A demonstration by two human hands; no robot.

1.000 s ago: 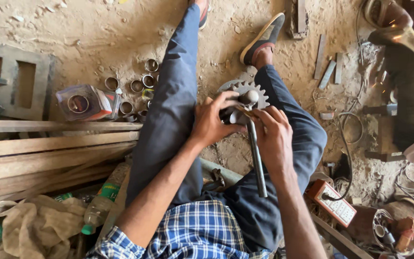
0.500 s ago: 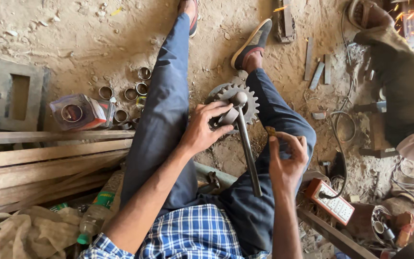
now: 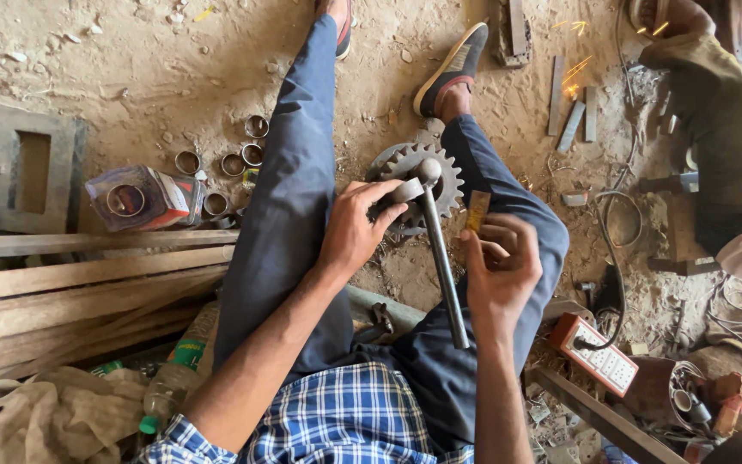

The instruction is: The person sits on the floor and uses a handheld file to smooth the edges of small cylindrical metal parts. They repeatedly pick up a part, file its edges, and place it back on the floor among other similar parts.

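I sit on a dirt floor with my legs stretched out. A toothed metal gear (image 3: 450, 187) lies between my knees, with a long steel rod (image 3: 442, 266) rising from its hub toward me. My left hand (image 3: 358, 228) grips the fitting at the rod's top end, right at the gear. My right hand (image 3: 500, 266) is off the rod, just to its right, and pinches a small flat yellowish piece (image 3: 477, 210) between thumb and fingers.
Several short metal rings (image 3: 232, 163) and a plastic-wrapped pack (image 3: 143, 199) lie left of my leg. Wooden planks (image 3: 88, 283) and a bottle (image 3: 173, 387) are at lower left. An orange power strip (image 3: 599, 357) lies at right. Another person (image 3: 723, 129) works at upper right amid sparks.
My right hand has let go of the rod, moved to its right and now holds up a small yellowish piece. My left hand stays on the gear end.
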